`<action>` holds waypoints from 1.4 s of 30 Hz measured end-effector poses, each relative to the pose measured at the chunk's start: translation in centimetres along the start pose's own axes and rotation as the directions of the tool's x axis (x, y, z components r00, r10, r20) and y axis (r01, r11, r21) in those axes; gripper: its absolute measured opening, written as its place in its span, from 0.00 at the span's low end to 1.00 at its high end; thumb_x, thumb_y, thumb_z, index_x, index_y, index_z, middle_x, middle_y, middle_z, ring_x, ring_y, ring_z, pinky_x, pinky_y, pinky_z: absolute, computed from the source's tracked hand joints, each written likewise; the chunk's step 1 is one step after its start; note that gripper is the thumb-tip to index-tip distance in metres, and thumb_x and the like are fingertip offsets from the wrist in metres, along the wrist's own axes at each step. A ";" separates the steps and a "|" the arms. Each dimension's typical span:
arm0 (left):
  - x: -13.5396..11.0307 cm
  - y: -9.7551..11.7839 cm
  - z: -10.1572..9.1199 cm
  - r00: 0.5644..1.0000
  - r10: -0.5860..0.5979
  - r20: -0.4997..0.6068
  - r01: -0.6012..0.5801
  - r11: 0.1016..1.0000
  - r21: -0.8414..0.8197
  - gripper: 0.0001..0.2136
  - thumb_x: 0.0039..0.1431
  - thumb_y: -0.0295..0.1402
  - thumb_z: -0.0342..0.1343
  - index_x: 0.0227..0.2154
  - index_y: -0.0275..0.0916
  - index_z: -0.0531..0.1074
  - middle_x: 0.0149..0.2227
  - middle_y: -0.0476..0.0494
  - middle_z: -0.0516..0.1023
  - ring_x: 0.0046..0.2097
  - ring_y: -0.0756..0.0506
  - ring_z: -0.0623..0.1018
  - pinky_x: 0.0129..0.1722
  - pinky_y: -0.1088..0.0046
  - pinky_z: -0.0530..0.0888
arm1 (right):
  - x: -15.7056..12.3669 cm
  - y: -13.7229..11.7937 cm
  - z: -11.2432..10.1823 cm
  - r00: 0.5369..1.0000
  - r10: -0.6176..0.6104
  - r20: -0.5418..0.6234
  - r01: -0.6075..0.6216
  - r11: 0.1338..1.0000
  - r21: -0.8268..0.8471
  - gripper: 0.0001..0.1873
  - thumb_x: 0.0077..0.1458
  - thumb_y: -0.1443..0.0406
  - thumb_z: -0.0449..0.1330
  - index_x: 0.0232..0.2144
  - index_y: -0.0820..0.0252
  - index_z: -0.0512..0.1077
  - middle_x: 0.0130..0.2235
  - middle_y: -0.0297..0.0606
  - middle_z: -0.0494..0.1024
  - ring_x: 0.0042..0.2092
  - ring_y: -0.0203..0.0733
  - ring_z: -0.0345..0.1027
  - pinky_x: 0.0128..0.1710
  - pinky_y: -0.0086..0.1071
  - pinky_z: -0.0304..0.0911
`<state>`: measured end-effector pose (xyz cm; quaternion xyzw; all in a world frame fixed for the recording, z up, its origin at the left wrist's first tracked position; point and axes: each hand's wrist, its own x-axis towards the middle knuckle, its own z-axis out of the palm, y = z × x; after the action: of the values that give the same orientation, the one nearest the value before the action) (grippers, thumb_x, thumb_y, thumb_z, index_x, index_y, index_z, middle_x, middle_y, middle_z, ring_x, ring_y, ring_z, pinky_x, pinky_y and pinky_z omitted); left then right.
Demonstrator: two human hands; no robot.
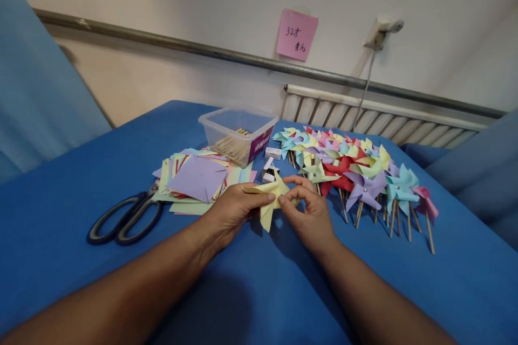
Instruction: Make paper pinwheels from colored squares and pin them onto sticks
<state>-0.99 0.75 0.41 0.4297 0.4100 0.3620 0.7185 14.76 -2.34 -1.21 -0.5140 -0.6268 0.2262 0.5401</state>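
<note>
Between my two hands is a yellow paper pinwheel [267, 215], its blades folded in toward the centre. My left hand [232, 207] grips it from the left, with the thumb lying on the paper. My right hand [309, 210] pinches its right side near the middle; whether a pin is in those fingers is too small to tell. No stick shows on this pinwheel. Just behind it stands a small open box [268, 171] with dark contents, partly hidden by the paper. A second small white box [273, 153] lies farther back.
Left of my hands lies a stack of coloured paper squares [198, 178], with large dark-handled scissors [125, 220] beside it. A clear plastic tub [238, 137] of thin wooden sticks stands behind. Many finished pinwheels [364, 188] on sticks cover the right side of the blue-covered table [101, 291].
</note>
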 end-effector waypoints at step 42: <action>0.0 0.1 0.3 0.994 -0.104 -0.035 0.097 0.980 -0.172 0.10 0.44 0.30 0.64 0.32 0.35 0.73 0.30 0.46 0.75 0.33 0.50 0.74 0.35 0.76 0.69 | 0.1 1.4 1.8 0.892 0.447 -0.073 -0.329 0.751 0.573 0.18 0.43 0.60 0.66 0.36 0.60 0.66 0.30 0.31 0.74 0.27 0.34 0.67 0.27 0.28 0.63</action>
<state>-0.70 0.69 0.59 0.3376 0.4145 0.3681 0.7607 13.71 -1.25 -2.89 -0.4782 -0.3554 0.4484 0.6663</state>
